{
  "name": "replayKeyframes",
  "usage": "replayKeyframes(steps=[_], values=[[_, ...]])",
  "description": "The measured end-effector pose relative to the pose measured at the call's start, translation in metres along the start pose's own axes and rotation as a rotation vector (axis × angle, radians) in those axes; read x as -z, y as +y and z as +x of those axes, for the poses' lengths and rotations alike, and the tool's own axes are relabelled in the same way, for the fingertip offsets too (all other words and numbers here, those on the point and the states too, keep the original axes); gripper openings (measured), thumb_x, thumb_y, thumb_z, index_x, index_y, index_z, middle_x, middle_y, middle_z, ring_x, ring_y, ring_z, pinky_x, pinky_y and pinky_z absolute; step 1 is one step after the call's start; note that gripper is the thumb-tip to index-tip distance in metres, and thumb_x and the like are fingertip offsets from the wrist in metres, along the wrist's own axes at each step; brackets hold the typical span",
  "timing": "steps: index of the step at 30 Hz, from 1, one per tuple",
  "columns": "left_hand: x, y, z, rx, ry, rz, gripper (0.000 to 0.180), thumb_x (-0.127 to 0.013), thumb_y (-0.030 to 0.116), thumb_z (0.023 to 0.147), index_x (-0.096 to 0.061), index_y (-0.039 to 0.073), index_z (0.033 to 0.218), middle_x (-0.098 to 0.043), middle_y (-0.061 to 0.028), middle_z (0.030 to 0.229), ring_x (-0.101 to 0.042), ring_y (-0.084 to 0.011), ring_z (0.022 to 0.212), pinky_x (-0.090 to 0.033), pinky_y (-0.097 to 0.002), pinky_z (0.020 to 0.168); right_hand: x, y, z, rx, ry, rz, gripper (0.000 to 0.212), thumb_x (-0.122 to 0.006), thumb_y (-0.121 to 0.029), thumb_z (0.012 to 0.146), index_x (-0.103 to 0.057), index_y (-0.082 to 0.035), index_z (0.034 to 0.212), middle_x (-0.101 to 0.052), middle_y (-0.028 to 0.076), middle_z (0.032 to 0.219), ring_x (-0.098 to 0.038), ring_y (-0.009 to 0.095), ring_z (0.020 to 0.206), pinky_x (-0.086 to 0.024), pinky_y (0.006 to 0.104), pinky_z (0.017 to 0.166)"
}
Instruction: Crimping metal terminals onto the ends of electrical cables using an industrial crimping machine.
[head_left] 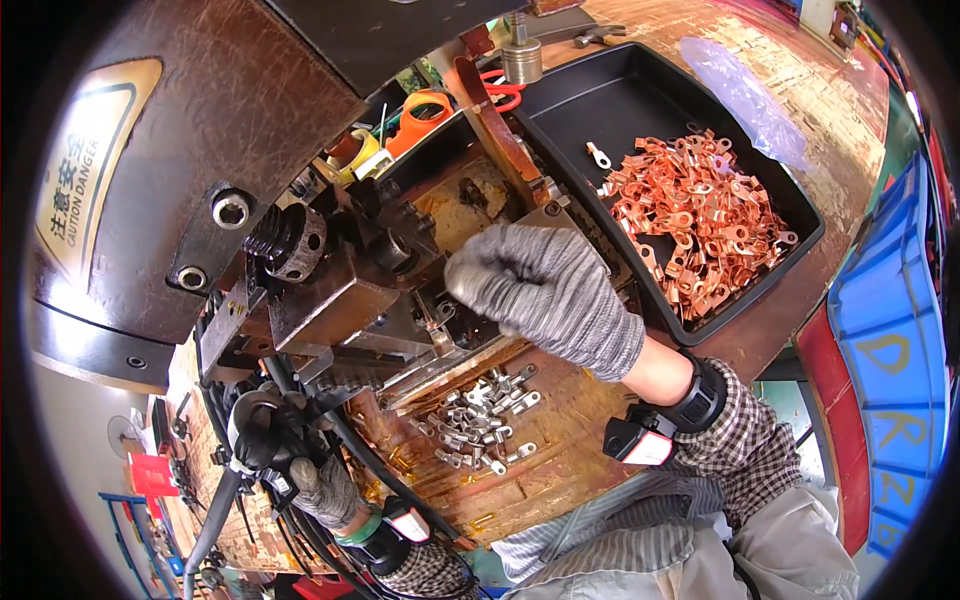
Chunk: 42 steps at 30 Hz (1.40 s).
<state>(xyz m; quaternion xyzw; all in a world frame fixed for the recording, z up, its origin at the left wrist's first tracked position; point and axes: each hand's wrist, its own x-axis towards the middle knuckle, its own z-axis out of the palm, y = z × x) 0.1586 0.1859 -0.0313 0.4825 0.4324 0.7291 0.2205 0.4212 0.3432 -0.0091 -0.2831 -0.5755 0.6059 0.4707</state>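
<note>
My right hand (pixel 545 295), in a grey knitted glove, is at the die area of a dark metal press (pixel 345 300). Its fingers are curled and pinched together; whatever is between them is hidden. Just beside the fingertips, a silvery metal piece (pixel 440 338) lies in the tooling. My left hand (pixel 328 492), also gloved, is low on the left among black cables, next to a rounded black part (pixel 262 430). Its fingers are partly hidden. Silvery cable lugs (pixel 480 420) lie in a loose pile on the wooden bench below the press.
A black tray (pixel 575 110) holds a heap of copper cable lugs (pixel 700 220). Clear plastic film (pixel 745 100) lies along its far right edge. Orange-handled scissors (pixel 418 118) and a yellow tape roll (pixel 352 150) are behind the press. A blue crate (pixel 885 340) stands at the right.
</note>
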Motion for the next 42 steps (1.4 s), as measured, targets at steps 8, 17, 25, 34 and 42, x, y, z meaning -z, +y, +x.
replayKeyframes(steps=[8, 17, 25, 34, 42], values=[[0.015, -0.010, -0.007, 0.015, 0.111, -0.025, 0.068, -0.066, 0.032, 0.079, -0.037, 0.005, 0.134, -0.048, -0.0124, 0.128, -0.047, -0.0281, 0.115, -0.033, -0.0419, 0.102, 0.006, -0.010, -0.002, 0.077, 0.243, 0.162, 0.014, -0.064, -0.014, 0.082, -0.063, -0.001, 0.086, -0.055, -0.003, 0.068, -0.044, 0.003, 0.061, -0.039, 0.0194, 0.055], [0.013, -0.006, 0.001, -0.010, -0.021, -0.037, 0.070, -0.066, 0.031, 0.079, -0.034, 0.006, 0.136, -0.045, -0.0134, 0.131, -0.043, -0.0281, 0.119, -0.030, -0.0409, 0.104, 0.008, -0.012, -0.006, 0.228, 0.465, 0.269, 0.010, -0.062, -0.014, 0.085, -0.062, -0.004, 0.089, -0.057, -0.004, 0.071, -0.047, 0.001, 0.063, -0.039, 0.0172, 0.055], [0.005, -0.008, 0.000, -0.042, -0.001, -0.020, 0.070, -0.067, 0.032, 0.078, -0.035, 0.006, 0.135, -0.045, -0.0133, 0.132, -0.043, -0.0281, 0.120, -0.030, -0.0406, 0.105, 0.012, -0.013, -0.008, 0.233, 0.537, 0.247, 0.010, -0.062, -0.016, 0.086, -0.062, -0.006, 0.086, -0.056, -0.006, 0.068, -0.046, 0.000, 0.060, -0.037, 0.0163, 0.052], [0.005, 0.003, 0.003, -0.023, 0.068, 0.072, 0.077, -0.068, 0.045, 0.074, -0.037, 0.005, 0.132, -0.041, -0.0111, 0.134, -0.043, -0.0287, 0.119, -0.034, -0.0402, 0.100, 0.012, -0.015, -0.006, 0.293, 0.464, 0.406, 0.011, -0.061, -0.013, 0.087, -0.059, -0.004, 0.092, -0.060, -0.002, 0.082, -0.052, 0.003, 0.072, -0.044, 0.0179, 0.063], [0.103, -0.044, 0.050, 0.224, -0.979, -0.872, 0.083, -0.072, 0.044, 0.071, -0.028, 0.017, 0.137, -0.053, -0.0133, 0.106, -0.055, -0.0259, 0.095, -0.038, -0.0494, 0.097, 0.020, 0.001, -0.009, 0.358, 0.555, 0.247, 0.011, -0.060, -0.014, 0.087, -0.062, -0.005, 0.094, -0.057, -0.003, 0.078, -0.049, 0.004, 0.073, -0.043, 0.0192, 0.067]])
